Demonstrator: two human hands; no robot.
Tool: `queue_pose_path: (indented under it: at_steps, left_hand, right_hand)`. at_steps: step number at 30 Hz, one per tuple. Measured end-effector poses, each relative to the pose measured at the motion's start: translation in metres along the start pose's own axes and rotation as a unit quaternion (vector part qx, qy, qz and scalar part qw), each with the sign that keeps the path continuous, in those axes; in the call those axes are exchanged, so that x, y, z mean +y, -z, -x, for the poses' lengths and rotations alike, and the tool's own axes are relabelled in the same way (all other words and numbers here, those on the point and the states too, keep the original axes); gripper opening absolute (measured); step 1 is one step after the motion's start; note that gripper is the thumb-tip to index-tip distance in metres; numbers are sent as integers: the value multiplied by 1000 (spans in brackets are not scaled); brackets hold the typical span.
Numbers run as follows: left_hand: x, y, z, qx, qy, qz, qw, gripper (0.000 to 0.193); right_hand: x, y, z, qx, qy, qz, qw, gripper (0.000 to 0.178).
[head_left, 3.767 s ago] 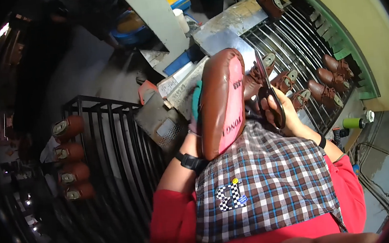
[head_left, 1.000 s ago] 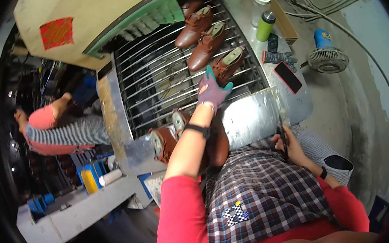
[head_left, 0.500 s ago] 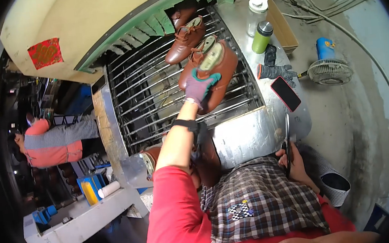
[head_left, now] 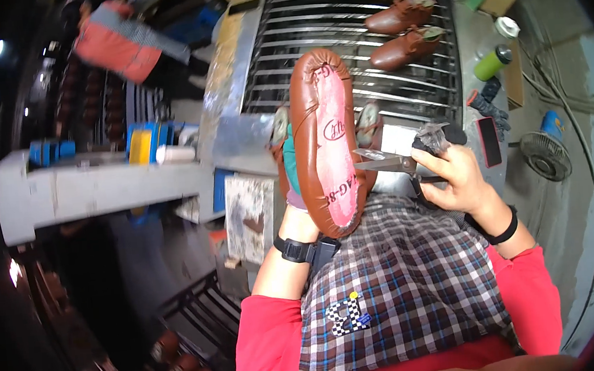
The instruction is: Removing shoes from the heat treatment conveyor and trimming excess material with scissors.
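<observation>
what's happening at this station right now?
A person in a red top and checked apron holds a brown shoe sole-up in the gloved left hand, pink insole facing the camera. The right hand holds scissors, blades pointing at the shoe's edge. Beyond, two more brown shoes sit on a metal bar rack, with a green bottle and a phone to the right.

My left hand [head_left: 291,179], gloved in teal, holds a brown shoe [head_left: 325,140] upright with its pink sole facing me; my right hand [head_left: 452,179] grips scissors [head_left: 383,163], blades pointing at the sole's edge; behind, 2 brown shoes [head_left: 403,31] lie on the metal rod rack [head_left: 374,101]; a green bottle [head_left: 493,64] stands beside it.
</observation>
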State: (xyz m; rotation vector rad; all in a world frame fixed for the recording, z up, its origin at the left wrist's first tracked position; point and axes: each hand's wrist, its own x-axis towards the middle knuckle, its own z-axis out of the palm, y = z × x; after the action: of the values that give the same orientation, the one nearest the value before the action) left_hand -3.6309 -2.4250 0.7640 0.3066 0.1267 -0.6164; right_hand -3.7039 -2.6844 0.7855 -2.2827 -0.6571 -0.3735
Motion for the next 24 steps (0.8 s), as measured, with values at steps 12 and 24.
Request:
queue_pose_path:
  at_steps: [12, 24]
  left_hand:
    - [-4, 64, 126, 114, -2, -104, 988, 31]
    - [-24, 123, 167, -77, -32, -8, 996, 34]
  right_hand:
    - [-42, -13, -54, -192, 169, 104, 961, 61]
    - [-71, -33, -57, -232, 279, 141, 921, 60]
